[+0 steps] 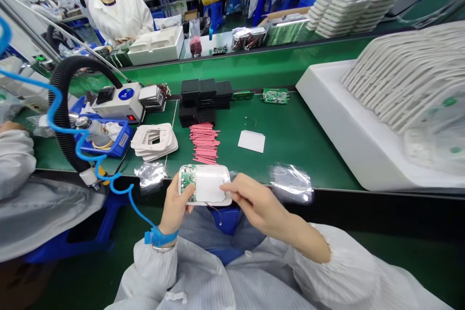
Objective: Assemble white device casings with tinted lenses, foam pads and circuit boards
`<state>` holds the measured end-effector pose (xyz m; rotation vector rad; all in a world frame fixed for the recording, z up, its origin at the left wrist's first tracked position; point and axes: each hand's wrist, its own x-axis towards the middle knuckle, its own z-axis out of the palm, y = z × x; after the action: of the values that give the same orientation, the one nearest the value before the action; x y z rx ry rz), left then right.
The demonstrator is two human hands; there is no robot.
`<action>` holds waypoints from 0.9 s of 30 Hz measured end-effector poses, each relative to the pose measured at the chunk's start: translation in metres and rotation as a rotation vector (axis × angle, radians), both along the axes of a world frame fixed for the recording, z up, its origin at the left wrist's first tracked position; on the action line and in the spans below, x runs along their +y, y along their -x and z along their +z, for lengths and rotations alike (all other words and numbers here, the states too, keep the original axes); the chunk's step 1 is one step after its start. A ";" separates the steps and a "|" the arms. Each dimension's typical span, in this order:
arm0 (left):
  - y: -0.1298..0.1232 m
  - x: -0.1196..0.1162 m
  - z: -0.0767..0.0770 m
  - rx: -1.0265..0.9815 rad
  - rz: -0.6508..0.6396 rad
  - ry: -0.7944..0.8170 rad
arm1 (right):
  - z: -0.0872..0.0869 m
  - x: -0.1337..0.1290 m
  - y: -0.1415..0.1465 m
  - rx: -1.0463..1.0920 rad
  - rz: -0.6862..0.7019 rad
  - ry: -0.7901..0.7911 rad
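My left hand [177, 203] grips the left end of a white housing [228, 174], its thumb over the green circuit board [188, 177] inside. A white flat battery [210, 183] lies in the housing to the right of the board, and a thin wire hangs below it. My right hand [254, 201] has its index finger on the right end of the battery, with the other fingers curled; whether they grip anything there I cannot make out. Beyond the housing are pink strips [204, 143] and another white battery [251, 141] on the green table.
White frames [154, 140], black blocks [198, 99] and a blue tray [121, 140] stand left of centre. A large white foam box [327, 121] holds housings at right. A blue coiled cord [87, 155] runs to my left wrist. People sit beyond and at left.
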<state>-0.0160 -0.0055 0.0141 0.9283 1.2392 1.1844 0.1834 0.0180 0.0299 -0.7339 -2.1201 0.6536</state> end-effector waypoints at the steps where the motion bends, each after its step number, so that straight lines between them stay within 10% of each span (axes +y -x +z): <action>1: 0.000 0.001 0.000 -0.010 0.009 -0.007 | -0.001 -0.003 0.001 -0.062 0.039 -0.078; 9: -0.010 -0.002 0.003 -0.116 -0.015 0.006 | -0.006 -0.010 0.017 -0.073 0.013 -0.422; 17: -0.025 -0.010 -0.002 -0.022 0.263 -0.090 | 0.000 -0.003 0.036 0.518 -0.165 1.076; 20: -0.023 -0.010 -0.005 -0.083 0.267 -0.097 | 0.002 0.001 0.038 0.562 -0.086 1.314; 27: -0.020 -0.010 -0.003 0.052 0.114 -0.041 | 0.002 -0.003 0.033 0.144 -0.147 0.510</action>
<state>0.0044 -0.0159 0.0113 0.9343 1.3279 1.2866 0.1500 0.0150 0.0318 -1.0687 -1.7600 1.1478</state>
